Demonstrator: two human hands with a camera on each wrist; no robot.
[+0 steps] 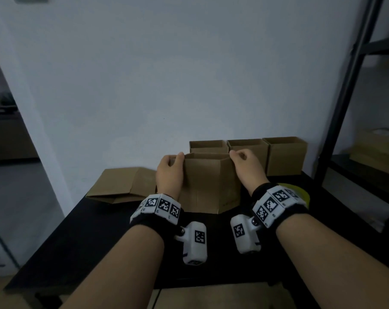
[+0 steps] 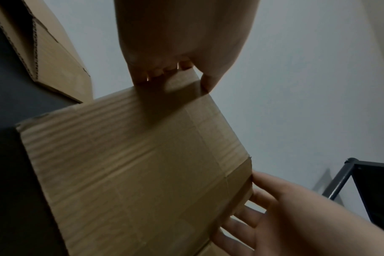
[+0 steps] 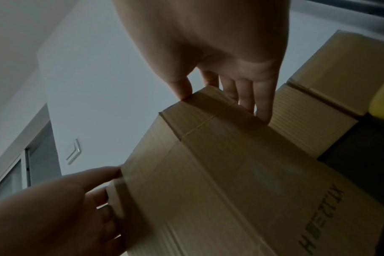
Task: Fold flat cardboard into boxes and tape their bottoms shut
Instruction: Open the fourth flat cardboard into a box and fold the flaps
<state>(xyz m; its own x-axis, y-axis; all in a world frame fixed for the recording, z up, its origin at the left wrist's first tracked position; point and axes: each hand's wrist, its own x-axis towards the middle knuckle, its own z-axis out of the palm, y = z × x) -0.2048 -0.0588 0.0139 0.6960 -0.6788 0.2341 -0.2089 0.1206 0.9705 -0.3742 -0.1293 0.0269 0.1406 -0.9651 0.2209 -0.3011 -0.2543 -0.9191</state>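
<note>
An unfolded brown cardboard box (image 1: 207,186) stands upright on the black table (image 1: 77,237) in front of me, its top open. My left hand (image 1: 175,161) grips the box's upper left corner, thumb outside and fingers curled over the rim (image 2: 164,69). My right hand (image 1: 237,156) holds the upper right corner, with the thumb on the corner and the fingers over the side edge (image 3: 248,97). In the wrist views the box's side (image 2: 143,164) and its printed face (image 3: 230,173) fill the frame. The box's bottom is hidden.
Three open boxes (image 1: 209,146) (image 1: 249,148) (image 1: 286,155) stand in a row against the wall behind. Flat cardboard (image 1: 122,184) lies on the table's left. A yellow object (image 1: 300,192) sits by my right wrist. A dark metal shelf (image 1: 354,85) rises at the right.
</note>
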